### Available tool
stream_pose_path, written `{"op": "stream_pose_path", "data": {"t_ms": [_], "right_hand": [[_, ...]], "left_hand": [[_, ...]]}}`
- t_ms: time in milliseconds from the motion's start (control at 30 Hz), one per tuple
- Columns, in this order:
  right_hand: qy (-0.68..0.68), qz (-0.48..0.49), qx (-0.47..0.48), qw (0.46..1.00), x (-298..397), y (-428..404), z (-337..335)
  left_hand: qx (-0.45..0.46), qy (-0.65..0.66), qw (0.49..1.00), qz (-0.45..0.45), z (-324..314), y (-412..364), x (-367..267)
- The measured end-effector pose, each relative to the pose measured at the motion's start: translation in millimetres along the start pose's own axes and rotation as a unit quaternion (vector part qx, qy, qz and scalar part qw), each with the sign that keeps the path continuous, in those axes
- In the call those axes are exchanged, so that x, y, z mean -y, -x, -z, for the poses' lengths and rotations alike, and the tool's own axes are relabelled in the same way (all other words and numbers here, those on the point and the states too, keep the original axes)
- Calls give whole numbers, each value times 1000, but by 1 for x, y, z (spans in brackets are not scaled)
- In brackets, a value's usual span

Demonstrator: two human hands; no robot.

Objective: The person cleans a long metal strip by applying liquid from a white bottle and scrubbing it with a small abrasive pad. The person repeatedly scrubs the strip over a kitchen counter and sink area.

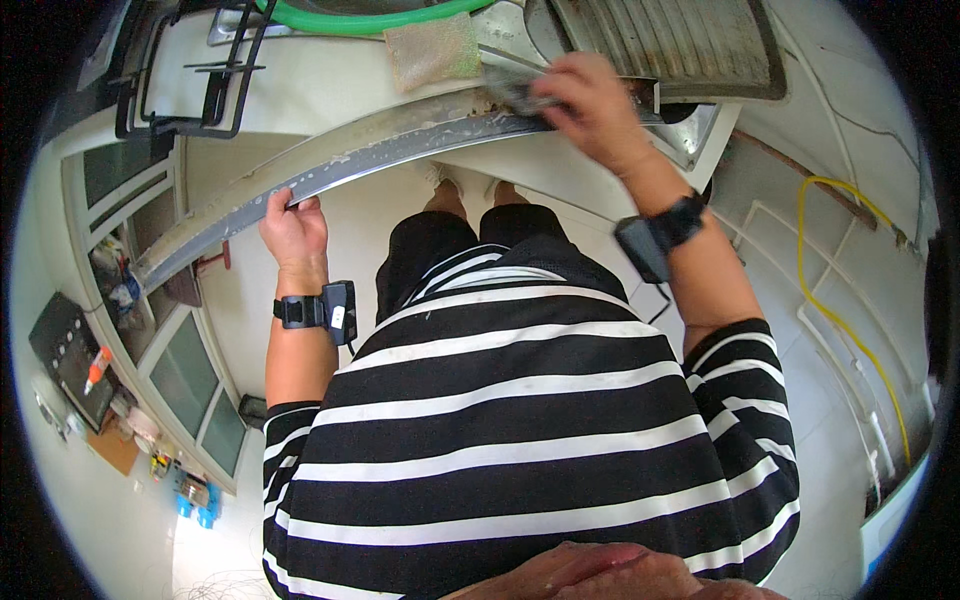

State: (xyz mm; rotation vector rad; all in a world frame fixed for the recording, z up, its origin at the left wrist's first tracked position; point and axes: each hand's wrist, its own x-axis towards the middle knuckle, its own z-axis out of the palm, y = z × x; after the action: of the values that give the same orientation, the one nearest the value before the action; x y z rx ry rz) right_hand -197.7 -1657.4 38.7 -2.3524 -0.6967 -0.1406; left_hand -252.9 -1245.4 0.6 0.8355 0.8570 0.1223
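Note:
A long metal strip point(360, 154) spans the view from lower left to upper right, its surface wet and dotted with suds. My left hand point(296, 229) grips its lower edge toward the left end. Near the strip's right part, my right hand point(592, 109) is blurred and holds a grey mesh-like scouring pad point(514, 86) against the strip. Brown grime point(484, 100) shows beside the pad. The strip's far right end is partly hidden by my right hand.
On the white counter point(330, 82) lie a beige cloth point(433, 51) and a green hose point(360, 21). A black pan support point(244, 90) stands at left, a ribbed metal tray point(675, 45) at right. A yellow hose point(832, 315) runs along the right side.

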Motion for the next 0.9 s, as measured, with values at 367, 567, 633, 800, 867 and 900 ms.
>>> {"op": "stream_pose_path", "data": {"t_ms": [367, 567, 633, 800, 867, 900], "right_hand": [[17, -59, -31, 998, -10, 23, 3], [97, 57, -19, 994, -15, 42, 4], [144, 62, -58, 986, -36, 50, 21], [102, 49, -1, 994, -9, 43, -5], [88, 70, 5, 994, 17, 29, -26], [88, 85, 13, 992, 24, 23, -33]], "left_hand": [[-22, -14, 997, -70, -22, 31, -9], [-115, -19, 991, -69, -29, 25, -10], [-120, -18, 989, -81, -30, 26, -12], [-122, -6, 988, -92, -36, 24, -11], [-129, -6, 988, -79, -37, 24, -9], [-136, -7, 988, -74, -37, 25, -9]]}}
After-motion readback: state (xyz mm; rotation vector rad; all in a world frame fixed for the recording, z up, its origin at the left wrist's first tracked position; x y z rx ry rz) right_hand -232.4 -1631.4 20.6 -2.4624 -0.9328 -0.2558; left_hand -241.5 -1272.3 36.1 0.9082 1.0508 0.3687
